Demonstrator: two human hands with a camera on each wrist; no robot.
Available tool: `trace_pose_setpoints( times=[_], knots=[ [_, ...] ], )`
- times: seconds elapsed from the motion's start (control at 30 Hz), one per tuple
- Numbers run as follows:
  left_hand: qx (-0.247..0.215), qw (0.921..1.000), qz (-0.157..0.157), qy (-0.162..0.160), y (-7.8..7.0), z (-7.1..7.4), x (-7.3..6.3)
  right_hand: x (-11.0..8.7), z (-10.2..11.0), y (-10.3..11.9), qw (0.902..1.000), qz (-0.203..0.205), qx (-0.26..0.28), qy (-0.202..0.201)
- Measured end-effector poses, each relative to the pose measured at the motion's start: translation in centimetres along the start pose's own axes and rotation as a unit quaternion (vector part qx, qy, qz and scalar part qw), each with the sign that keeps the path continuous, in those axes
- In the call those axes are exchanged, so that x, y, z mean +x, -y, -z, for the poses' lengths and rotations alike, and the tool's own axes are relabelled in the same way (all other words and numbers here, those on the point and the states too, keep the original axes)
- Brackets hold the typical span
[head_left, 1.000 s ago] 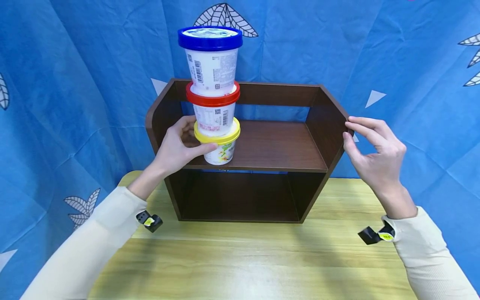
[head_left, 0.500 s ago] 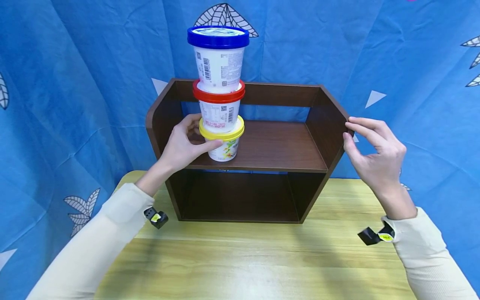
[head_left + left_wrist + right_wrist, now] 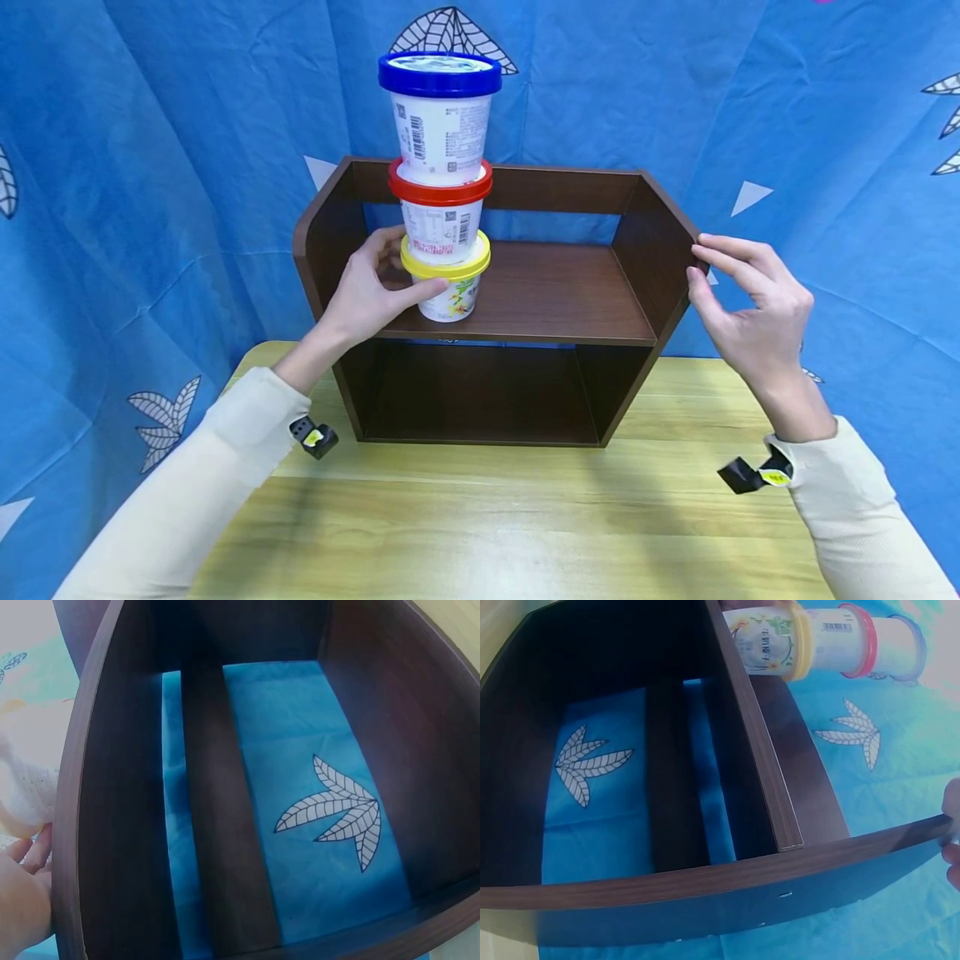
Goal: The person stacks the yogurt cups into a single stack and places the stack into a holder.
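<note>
Three white ice cream tubs stand stacked over the left of a dark brown two-tier desk shelf (image 3: 555, 292). At the bottom is the yellow-lidded tub (image 3: 460, 298), below the red-lidded tub (image 3: 442, 229) and the larger blue-lidded tub (image 3: 442, 133). My left hand (image 3: 363, 292) grips the bottom tub, thumb across its front and fingers round the left side, partly hidden behind it. My right hand (image 3: 757, 308) pinches the front edge of the shelf's right side panel (image 3: 660, 250). In the right wrist view, its fingertips (image 3: 952, 799) show on either side of that panel's end.
The shelf stands on a light wooden table (image 3: 480, 517). Below the middle board is a lower compartment (image 3: 480, 392), open at the front. A blue curtain (image 3: 840, 167) with leaf prints hangs behind.
My left hand has carried the tub stack a little to the right and slightly back over the shelf, barely moving in the last half second. The right hand stays at the panel edge.
</note>
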State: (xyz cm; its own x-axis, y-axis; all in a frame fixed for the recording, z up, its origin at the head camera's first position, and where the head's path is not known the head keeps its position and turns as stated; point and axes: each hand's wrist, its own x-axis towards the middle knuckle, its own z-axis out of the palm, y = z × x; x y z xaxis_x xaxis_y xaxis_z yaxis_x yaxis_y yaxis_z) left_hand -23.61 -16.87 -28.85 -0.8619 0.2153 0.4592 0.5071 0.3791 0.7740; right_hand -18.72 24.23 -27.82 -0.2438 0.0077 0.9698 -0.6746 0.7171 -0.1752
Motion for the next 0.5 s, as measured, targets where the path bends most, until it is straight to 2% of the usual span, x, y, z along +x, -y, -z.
trace_pose_setpoints(
  times=[0.13,0.37,0.5],
  knots=[
    [-0.006,0.9999,-0.003,-0.015,-0.1,-0.1,-0.6,-0.1,0.1,0.2,1.0000,0.006,0.000,0.000],
    [-0.039,0.9978,-0.001,-0.054,-0.9,-0.1,-2.5,-0.6,0.5,0.7,0.9997,0.018,-0.004,-0.017],
    [-0.042,0.9961,-0.014,-0.076,-1.2,0.2,-3.6,-1.1,0.8,1.2,0.9990,0.041,-0.008,-0.018]
  ],
)
